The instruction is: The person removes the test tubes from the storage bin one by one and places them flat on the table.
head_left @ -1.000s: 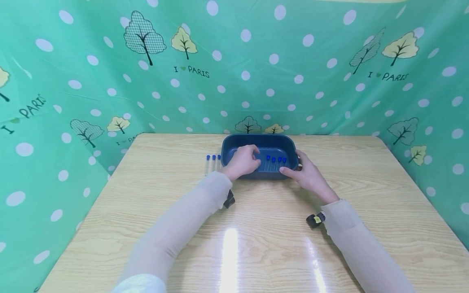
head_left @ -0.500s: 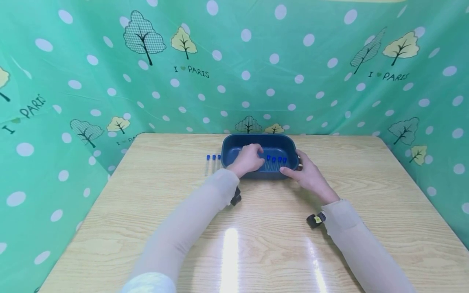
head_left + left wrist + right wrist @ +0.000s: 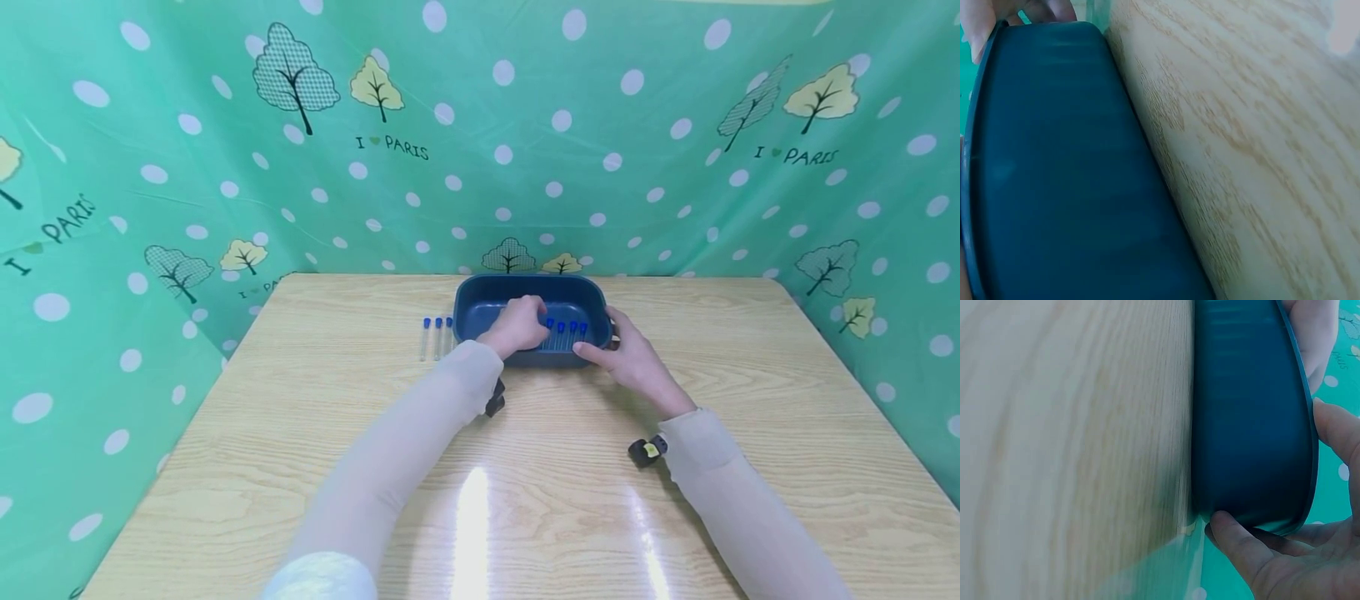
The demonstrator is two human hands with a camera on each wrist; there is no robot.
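A dark blue rectangular tub stands near the back of the table. Inside it, at the right, several blue-capped test tubes lie side by side. My left hand reaches over the tub's front wall, its bent thumb and index finger parted beside the leftmost cap. With my right hand I grip the tub's right end; in the right wrist view the thumb touches the rim and the fingers wrap the end. The tub's side wall fills much of the left wrist view, where the left fingers are mostly hidden.
Three more blue-capped test tubes lie in a row on the wooden table, just left of the tub. A green curtain with white dots and trees hangs behind and at both sides.
My left hand has moved right within the tub, closer to the tubes lying there. The right hand, the tub and the tubes stay in place.
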